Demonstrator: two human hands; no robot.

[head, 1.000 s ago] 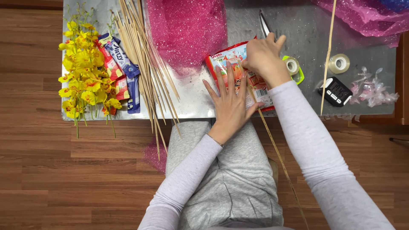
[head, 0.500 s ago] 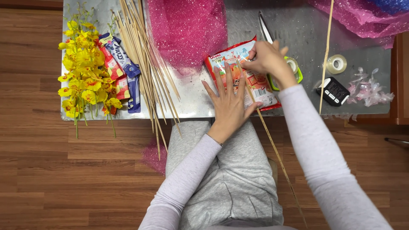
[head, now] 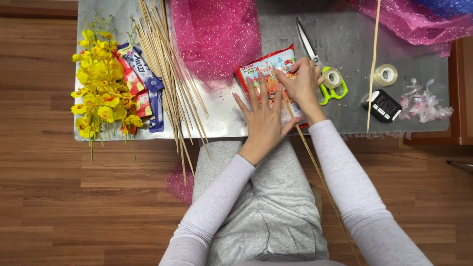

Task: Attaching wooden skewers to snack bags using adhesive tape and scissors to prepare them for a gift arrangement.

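The red, crinkly plastic snack packet (head: 268,79) lies on the grey table (head: 345,44). The left hand (head: 263,116) presses it flat, fingers spread. The right hand (head: 300,83) pinches a thin wooden stick (head: 315,165) against it. The packet looks light, soft and slippery; holding its edges seems best.

Worktop (head: 345,44): dull brushed metal, matt grey. Snack packet (head: 268,74): glossy printed plastic film. Skewer (head: 315,162) & stick bundle (head: 167,74): pale raw wood, matt. Pink mesh (head: 217,34): glittery netting. Scissors (head: 315,59): shiny steel blades w/ green plastic handles. Floor (head: 74,197): smooth varnished wood.
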